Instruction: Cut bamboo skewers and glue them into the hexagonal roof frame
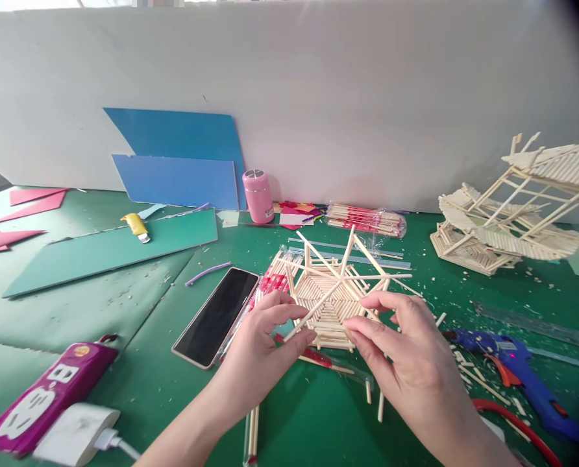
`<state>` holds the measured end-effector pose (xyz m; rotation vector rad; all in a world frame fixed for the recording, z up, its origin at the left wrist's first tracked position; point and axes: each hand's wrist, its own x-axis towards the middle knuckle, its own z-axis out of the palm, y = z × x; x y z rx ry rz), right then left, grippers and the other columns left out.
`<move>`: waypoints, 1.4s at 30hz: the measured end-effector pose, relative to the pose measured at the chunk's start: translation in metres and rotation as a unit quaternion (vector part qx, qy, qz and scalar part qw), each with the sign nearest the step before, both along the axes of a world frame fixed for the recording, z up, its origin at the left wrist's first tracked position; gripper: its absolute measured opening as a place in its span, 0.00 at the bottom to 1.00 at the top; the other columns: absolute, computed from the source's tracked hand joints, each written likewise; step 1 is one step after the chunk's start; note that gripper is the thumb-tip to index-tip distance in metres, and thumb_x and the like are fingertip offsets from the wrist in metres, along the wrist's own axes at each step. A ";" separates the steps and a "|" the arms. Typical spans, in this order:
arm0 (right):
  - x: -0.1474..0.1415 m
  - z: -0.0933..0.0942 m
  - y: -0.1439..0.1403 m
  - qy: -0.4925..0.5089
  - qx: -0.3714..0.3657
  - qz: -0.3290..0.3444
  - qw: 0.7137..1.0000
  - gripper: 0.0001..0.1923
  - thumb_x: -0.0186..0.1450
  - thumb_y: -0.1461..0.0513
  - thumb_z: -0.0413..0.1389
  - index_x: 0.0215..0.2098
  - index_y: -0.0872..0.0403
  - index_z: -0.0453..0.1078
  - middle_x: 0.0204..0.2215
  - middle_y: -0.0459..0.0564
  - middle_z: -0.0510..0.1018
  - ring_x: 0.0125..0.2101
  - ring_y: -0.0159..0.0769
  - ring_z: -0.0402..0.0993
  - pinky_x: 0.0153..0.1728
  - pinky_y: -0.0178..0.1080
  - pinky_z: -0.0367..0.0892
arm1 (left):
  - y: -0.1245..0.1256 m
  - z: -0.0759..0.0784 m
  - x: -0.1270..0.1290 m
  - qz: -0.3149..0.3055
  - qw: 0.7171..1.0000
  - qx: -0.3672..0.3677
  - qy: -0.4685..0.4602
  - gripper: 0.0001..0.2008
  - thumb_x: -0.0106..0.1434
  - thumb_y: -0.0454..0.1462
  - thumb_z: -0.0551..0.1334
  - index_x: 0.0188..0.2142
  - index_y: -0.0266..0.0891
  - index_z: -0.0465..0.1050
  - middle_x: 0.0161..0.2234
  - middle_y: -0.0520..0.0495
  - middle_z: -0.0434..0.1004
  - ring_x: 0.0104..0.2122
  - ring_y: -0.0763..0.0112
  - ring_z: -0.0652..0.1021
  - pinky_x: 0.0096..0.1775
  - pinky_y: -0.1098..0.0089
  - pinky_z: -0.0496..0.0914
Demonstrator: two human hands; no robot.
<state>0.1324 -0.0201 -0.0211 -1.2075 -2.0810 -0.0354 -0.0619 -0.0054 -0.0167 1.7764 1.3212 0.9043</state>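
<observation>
A small six-sided structure of thin wooden sticks (335,301) stands in the middle, with a floor of sticks in nested rings and more sticks crossing above it like spokes. My left hand (277,331) is closed, thumb and fingers pinching the near-left end of one long spoke stick (319,306). On the near right side, my right hand (401,344) is also closed, its fingertips at the structure's edge, apparently gripping a spoke there; the fingers partly hide that contact. Packs of sticks with red wrapping (274,279) lie beside and under the near side.
A blue hot glue gun (518,363) with a red cord (518,425) lies right among stick scraps. Behind it stands a larger stick pavilion (523,214). Left are a phone (216,318), purple power strip (50,395), yellow cutter (136,226); a pink flask (258,196) stands behind.
</observation>
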 end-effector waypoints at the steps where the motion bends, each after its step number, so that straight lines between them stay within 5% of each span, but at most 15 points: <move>1: -0.001 0.000 0.000 0.002 -0.001 0.002 1.000 0.08 0.61 0.68 0.54 0.36 0.52 0.73 0.40 0.53 0.67 0.40 0.40 0.64 0.35 0.41 0.64 | 0.001 0.001 0.000 -0.010 1.000 -0.004 -0.002 0.04 0.58 0.34 0.61 0.33 0.38 0.74 0.32 0.48 0.68 0.33 0.68 0.71 0.35 0.68 0.67; 25: -0.002 0.003 0.003 0.018 -0.035 0.017 0.999 0.08 0.61 0.68 0.53 0.35 0.54 0.73 0.38 0.53 0.68 0.39 0.40 0.65 0.37 0.43 0.65 | 0.008 -0.004 0.001 -0.070 0.988 -0.091 -0.103 0.06 0.60 0.37 0.58 0.30 0.36 0.69 0.30 0.47 0.65 0.32 0.67 0.67 0.36 0.65 0.63; 35: 0.019 -0.005 0.004 0.031 -0.054 0.009 0.998 0.15 0.60 0.66 0.56 0.46 0.53 0.68 0.44 0.53 0.63 0.44 0.39 0.63 0.40 0.41 0.64 | 0.005 -0.006 -0.001 -0.068 0.987 -0.100 -0.101 0.07 0.61 0.38 0.57 0.31 0.36 0.68 0.31 0.47 0.66 0.32 0.67 0.67 0.36 0.65 0.63; 42: 0.020 -0.002 0.003 0.033 -0.054 0.019 0.998 0.10 0.60 0.68 0.56 0.39 0.52 0.71 0.43 0.52 0.64 0.44 0.39 0.62 0.39 0.42 0.63 | 0.005 -0.007 0.000 -0.066 0.981 -0.125 -0.133 0.07 0.61 0.38 0.58 0.31 0.36 0.68 0.31 0.49 0.66 0.33 0.68 0.67 0.35 0.68 0.63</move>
